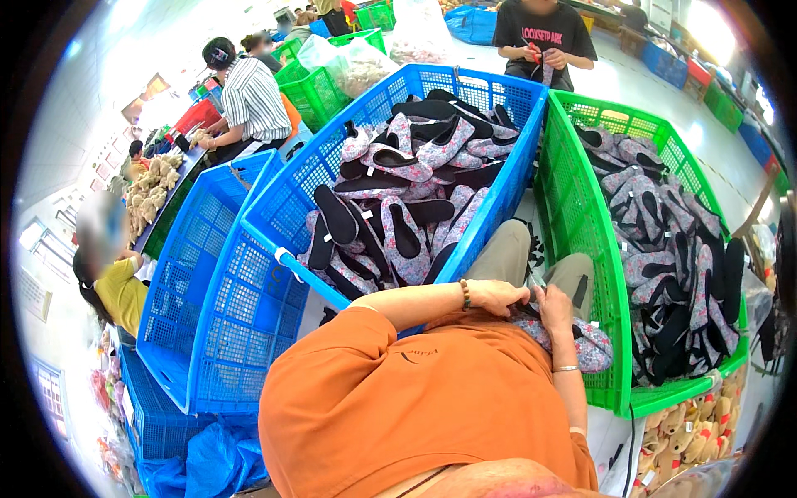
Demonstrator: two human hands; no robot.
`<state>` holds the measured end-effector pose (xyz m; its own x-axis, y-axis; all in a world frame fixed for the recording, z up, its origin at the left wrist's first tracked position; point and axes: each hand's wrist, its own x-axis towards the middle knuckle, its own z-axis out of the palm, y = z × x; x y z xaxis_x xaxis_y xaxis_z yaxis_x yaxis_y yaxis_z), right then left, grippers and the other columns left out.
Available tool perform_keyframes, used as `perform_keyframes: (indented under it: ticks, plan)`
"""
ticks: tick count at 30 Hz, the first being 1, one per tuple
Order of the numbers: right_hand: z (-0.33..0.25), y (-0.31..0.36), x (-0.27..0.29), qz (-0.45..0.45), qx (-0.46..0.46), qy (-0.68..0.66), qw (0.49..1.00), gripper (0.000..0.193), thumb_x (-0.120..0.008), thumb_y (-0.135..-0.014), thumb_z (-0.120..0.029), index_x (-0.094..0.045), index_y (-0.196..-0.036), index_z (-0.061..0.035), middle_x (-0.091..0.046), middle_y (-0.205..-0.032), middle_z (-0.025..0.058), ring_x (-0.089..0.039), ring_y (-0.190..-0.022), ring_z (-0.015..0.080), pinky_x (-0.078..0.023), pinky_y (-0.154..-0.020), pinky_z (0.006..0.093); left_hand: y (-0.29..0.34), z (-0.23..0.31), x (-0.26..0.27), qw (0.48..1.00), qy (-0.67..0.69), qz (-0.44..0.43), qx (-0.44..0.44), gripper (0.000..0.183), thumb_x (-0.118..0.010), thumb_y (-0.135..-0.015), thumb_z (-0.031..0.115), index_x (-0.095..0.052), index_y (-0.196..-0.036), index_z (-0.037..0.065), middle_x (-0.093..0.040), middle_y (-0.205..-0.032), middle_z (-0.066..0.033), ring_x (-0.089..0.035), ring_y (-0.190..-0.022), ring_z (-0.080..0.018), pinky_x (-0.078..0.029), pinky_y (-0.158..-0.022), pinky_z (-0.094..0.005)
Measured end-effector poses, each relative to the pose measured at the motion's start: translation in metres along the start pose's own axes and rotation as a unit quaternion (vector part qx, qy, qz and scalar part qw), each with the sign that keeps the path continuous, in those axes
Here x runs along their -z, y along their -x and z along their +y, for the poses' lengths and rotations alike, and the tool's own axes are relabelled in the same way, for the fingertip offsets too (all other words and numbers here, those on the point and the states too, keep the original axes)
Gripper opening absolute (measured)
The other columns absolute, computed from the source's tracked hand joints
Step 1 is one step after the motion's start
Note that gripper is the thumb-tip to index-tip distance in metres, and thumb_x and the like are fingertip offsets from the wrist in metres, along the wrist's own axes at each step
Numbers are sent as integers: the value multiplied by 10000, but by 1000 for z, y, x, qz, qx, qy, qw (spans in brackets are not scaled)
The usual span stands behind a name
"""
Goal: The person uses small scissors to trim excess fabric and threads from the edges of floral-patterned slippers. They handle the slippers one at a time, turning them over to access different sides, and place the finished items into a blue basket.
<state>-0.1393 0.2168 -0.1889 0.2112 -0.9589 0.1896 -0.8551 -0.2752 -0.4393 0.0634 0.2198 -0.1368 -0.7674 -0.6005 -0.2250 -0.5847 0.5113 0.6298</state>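
Over my lap, both hands work close together at a grey floral slipper [591,347], whose rounded end shows beside my right wrist. My left hand [498,297], with a beaded bracelet at the wrist, has its fingers closed on the slipper's near-hidden part. My right hand [554,309], wearing a silver bangle, is pinched shut beside it; a small dark and pale bit shows at its fingertips, too small to name. Ahead stands a blue basket [286,259] heaped with floral slippers with black soles [403,236]. To the right, a green basket [585,249] holds more such slippers [656,224].
Empty-looking blue baskets [162,332] lean at the left, with blue plastic sheeting [220,461] below. Tan plush pieces [685,432] lie at the lower right. A person in a black shirt [544,37] sits across; another in stripes [257,100] works at a table.
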Motion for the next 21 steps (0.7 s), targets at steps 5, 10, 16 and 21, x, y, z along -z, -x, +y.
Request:
perform_keyframes:
  ticks: [5,10,16,21]
  plan:
    - [2,0,-5,4,13,-7,1000,487,-501,-905,-455,-560,-768,8,-615,-756,243,-602,-714,434,-472,-632,506,-4,-2,4,999,-35,-8,-25,308,-600,-776,106,-515,-1071,86,-625,-892,-197,-602,-870,-381,-464,-753,-451]
    - [1,0,-6,5,16,-8,1000,479,-505,-905,-451,-560,-767,4,-615,-755,244,-600,-709,434,-471,-634,507,-9,-10,-4,998,-43,-17,-52,222,-576,-769,116,-579,-987,73,-634,-847,-191,-610,-828,-374,-473,-722,-449]
    - [0,-1,-7,-11,18,-4,1000,477,-509,-905,-438,-564,-764,15,-614,-773,260,-593,-739,444,-464,-655,512,-13,3,-29,969,-218,-35,-108,117,-503,-806,140,-553,-845,42,-614,-746,-194,-631,-739,-358,-499,-609,-446]
    - [-1,-1,7,27,16,-64,997,447,-510,-915,-404,-564,-776,17,-612,-779,256,-587,-749,444,-457,-659,504,-11,0,-5,957,-226,69,-170,114,-559,-760,140,-549,-807,37,-586,-809,-158,-610,-759,-344,-495,-643,-440]
